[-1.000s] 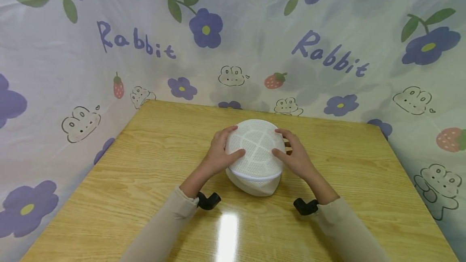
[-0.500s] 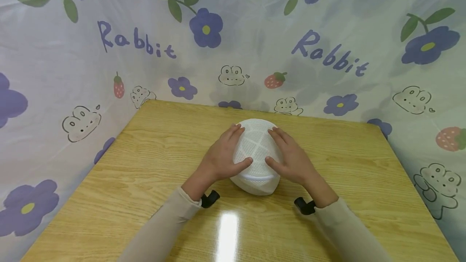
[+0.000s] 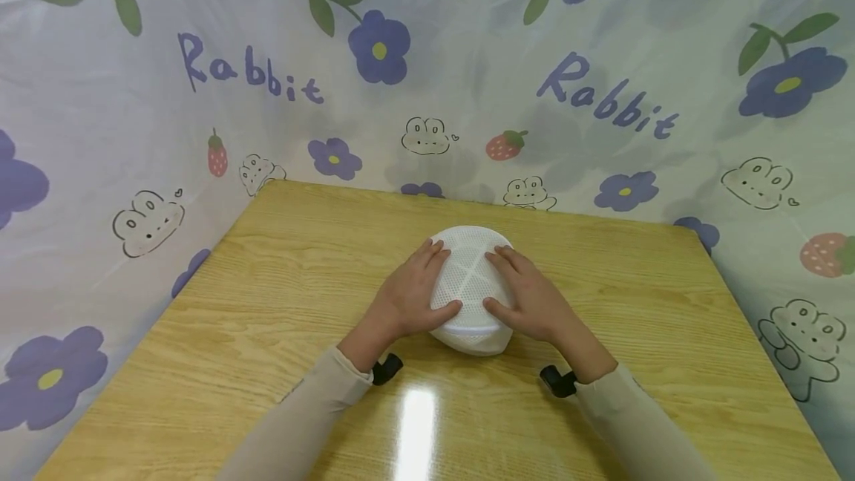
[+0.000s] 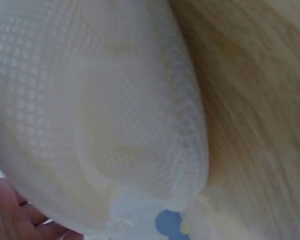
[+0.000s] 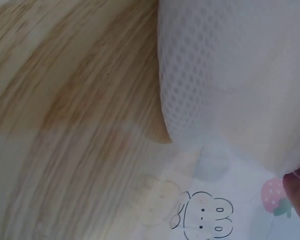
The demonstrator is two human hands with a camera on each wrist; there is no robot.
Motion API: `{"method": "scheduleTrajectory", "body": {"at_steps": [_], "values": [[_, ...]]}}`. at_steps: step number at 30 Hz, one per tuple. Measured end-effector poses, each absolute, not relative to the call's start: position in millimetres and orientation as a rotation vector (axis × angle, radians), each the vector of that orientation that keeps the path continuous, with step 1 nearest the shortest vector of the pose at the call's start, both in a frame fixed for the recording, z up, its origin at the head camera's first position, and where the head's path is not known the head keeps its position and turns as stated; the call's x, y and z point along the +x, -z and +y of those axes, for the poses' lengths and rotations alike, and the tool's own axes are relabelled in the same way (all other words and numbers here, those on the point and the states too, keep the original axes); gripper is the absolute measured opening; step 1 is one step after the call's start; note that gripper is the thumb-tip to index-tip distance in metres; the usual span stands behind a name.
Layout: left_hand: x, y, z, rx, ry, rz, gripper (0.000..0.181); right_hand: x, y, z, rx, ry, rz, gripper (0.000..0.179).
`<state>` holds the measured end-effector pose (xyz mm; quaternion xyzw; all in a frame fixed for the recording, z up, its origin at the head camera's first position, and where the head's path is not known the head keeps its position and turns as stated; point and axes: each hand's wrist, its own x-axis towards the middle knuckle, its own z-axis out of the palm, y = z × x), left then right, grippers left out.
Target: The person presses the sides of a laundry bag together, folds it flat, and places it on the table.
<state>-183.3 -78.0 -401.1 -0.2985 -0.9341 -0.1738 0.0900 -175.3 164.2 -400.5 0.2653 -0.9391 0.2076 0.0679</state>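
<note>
A white mesh laundry bag (image 3: 467,280), domed on top with a zip-like band low on its front, stands on the wooden table in the head view. My left hand (image 3: 410,292) rests on its left side, fingers fairly straight and thumb spread along the front. Opposite it, my right hand (image 3: 531,295) presses on the right side in much the same way. The bag's honeycomb mesh (image 4: 45,90) fills much of the left wrist view, with a few left fingers (image 4: 32,217) at its edge. In the right wrist view only a bit of the right fingers (image 5: 297,187) shows.
Pale wood covers the table (image 3: 300,266) around the bag. A white cloth (image 3: 427,80) printed with flowers, rabbits and strawberries hangs behind and at both sides. Black wrist-camera mounts (image 3: 387,370) show at both cuffs.
Both hands have moved inward from the bag's sides onto its dome, thumbs now nearer each other. The bag's top sits slightly lower.
</note>
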Motion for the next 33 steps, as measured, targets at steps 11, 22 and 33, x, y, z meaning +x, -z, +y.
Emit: {"method": "scheduleTrajectory", "body": {"at_steps": [11,22,33], "values": [[-187,415,-68,-0.877,0.376,-3.034,0.082,-176,413,164,0.822,-0.499,-2.991,0.073],[-193,418,-65,-0.847,0.281,-3.171,0.084,-179,414,159,0.828,-0.463,-3.162,0.072],[-191,423,-67,-0.863,0.31,-3.155,0.085,-172,421,159,0.812,-0.425,-3.141,0.072]]}}
